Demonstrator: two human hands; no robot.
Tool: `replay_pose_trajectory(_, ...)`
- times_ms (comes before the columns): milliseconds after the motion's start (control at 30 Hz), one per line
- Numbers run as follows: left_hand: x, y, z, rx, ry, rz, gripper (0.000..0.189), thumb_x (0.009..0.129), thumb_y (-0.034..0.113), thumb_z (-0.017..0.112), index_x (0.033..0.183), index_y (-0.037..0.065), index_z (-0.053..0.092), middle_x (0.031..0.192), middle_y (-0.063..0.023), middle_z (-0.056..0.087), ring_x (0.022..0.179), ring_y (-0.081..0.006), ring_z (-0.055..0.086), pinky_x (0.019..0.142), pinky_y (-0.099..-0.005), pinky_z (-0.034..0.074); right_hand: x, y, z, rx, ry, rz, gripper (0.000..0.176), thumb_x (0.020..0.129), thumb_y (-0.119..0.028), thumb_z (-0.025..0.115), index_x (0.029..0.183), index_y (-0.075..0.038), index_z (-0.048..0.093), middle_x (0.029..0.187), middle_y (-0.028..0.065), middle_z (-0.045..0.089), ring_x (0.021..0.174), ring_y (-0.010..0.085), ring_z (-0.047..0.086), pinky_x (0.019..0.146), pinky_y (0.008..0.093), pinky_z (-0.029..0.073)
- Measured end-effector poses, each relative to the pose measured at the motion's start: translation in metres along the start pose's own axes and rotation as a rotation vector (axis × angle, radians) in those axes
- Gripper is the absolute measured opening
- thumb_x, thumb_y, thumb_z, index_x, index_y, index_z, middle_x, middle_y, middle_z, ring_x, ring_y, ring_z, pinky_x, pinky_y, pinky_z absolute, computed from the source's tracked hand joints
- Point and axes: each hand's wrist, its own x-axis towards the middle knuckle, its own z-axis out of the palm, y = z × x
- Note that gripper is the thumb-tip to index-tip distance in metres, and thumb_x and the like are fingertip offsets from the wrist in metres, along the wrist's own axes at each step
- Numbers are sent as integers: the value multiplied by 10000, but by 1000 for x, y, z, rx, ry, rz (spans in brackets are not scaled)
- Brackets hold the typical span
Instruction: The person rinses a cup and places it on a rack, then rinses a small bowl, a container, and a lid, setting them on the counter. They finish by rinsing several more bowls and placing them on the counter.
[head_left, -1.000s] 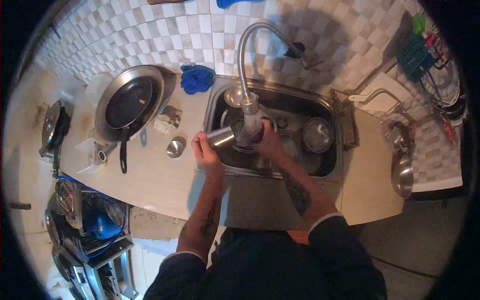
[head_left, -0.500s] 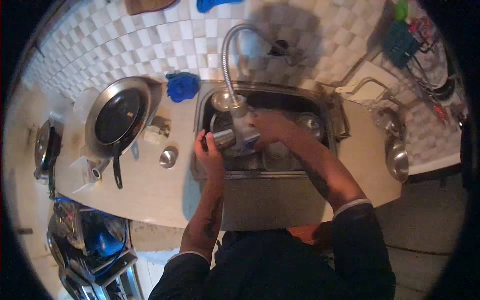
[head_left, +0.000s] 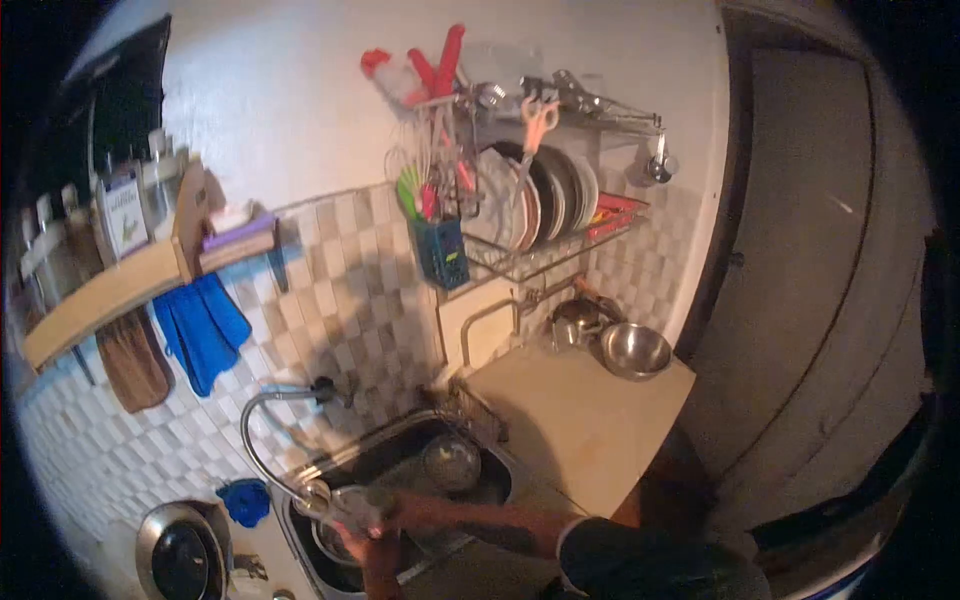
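Note:
My left hand (head_left: 374,560) is low in the frame at the sink (head_left: 505,480), its fingers curled around a steel cup (head_left: 354,512) that is blurred and partly covered. From the right, my right hand (head_left: 398,508) reaches in to the same spot; its fingers are closed, but what they hold is smeared and hidden. Both hands are close together beside the spout of the flexible metal faucet (head_left: 262,405). Farther right in the basin lies a round, shiny dish (head_left: 452,463).
A blue scrunched cloth (head_left: 245,502) and a pan (head_left: 180,562) sit left of the sink. On the right counter stands a steel bowl (head_left: 637,350). A wall rack holds plates (head_left: 545,200); a green utensil holder (head_left: 440,252) hangs beside it. A shelf (head_left: 110,295) carries bottles.
My view has swung up and right, bringing the dish rack, shelf and door into sight. The hands stay together at the sink, now lower in the frame.

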Motion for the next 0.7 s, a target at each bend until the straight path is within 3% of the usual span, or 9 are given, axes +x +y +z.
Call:
replay_pose_trajectory(167, 25, -54, -41, 161, 101, -302, 792, 950, 717, 318, 1410, 89, 463, 1341, -107, 551, 1213, -293, 514, 1057, -399, 380, -63, -1, -73, -174, 118, -120, 747, 736, -380, 866, 1330, -81, 525, 1248, 96, 619, 1158, 237, 577, 1022, 395, 445)
replay_pose_trajectory(267, 45, -82, -105, 468, 15, -159, 785, 946, 727, 323, 1374, 94, 500, 1339, -70, 559, 1217, -254, 515, 1094, -358, 310, -98, -167, -175, -721, 427, -550, 645, 778, -291, 817, 1291, -96, 477, 1260, 72, 598, 1196, 248, 556, 1009, 425, 447)
replay_pose_trajectory(400, 7, -104, -18, 644, 389, -296, 734, 946, 741, 278, 1271, 147, 562, 1385, -20, 530, 1277, -187, 453, 1105, -449, 254, -136, -391, -321, -596, 779, -802, 734, 697, -297, 888, 1274, -48, 509, 1192, 93, 623, 1082, 231, 613, 936, 398, 504)
replay_pose_trajectory(433, 9, -114, -23, 555, 333, -229, 707, 953, 715, 319, 1213, 115, 588, 1081, -35, 659, 1001, -206, 569, 803, -331, 400, -139, -434, -360, -714, 871, -880, 690, 684, -285, 895, 1228, -39, 550, 1124, 94, 661, 1015, 219, 644, 908, 404, 523)
replay_pose_trajectory(467, 11, -122, -24, 558, 397, -220, 687, 956, 708, 327, 1188, 118, 592, 1071, -43, 660, 983, -216, 577, 776, -344, 413, -142, -478, -399, -831, 980, -949, 646, 672, -273, 902, 1183, -29, 591, 1057, 95, 699, 948, 206, 674, 879, 410, 541)
replay_pose_trajectory(500, 11, -131, -24, 558, 462, -210, 668, 958, 701, 335, 1163, 120, 596, 1062, -50, 661, 965, -227, 584, 749, -357, 427, -149, -509, -424, -977, 1077, -987, 527, 752, -347, 830, 1119, -29, 624, 924, 71, 710, 813, 191, 682, 794, 380, 564)
replay_pose_trajectory(567, 15, -145, -34, 469, 450, -188, 633, 964, 685, 348, 1128, 128, 601, 1037, -63, 663, 913, -247, 596, 703, -381, 449, -148, -550, -552, -2441, 1191, -541, 508, 788, -386, 721, 1151, -36, 654, 1109, 219, 667, 1080, 293, 623, 1079, 431, 390)
replay_pose_trajectory(667, 3, -149, -74, 358, 361, -131, 582, 972, 661, 368, 1076, 140, 607, 977, -81, 664, 829, -266, 603, 662, -407, 470, -168, -569, -536, -1130, 1445, -601, 864, 644, -439, 880, 1295, 11, 533, 1144, 171, 682, 1003, 261, 685, 893, 364, 543)
replay_pose_trajectory(700, -10, -148, -73, 417, 419, -99, 567, 974, 653, 377, 1046, 141, 611, 947, -85, 664, 810, -268, 603, 660, -412, 475, -178, -564, -557, -1263, 1414, -541, 890, 628, -462, 878, 1297, 13, 533, 1142, 177, 681, 1003, 263, 685, 895, 356, 540)
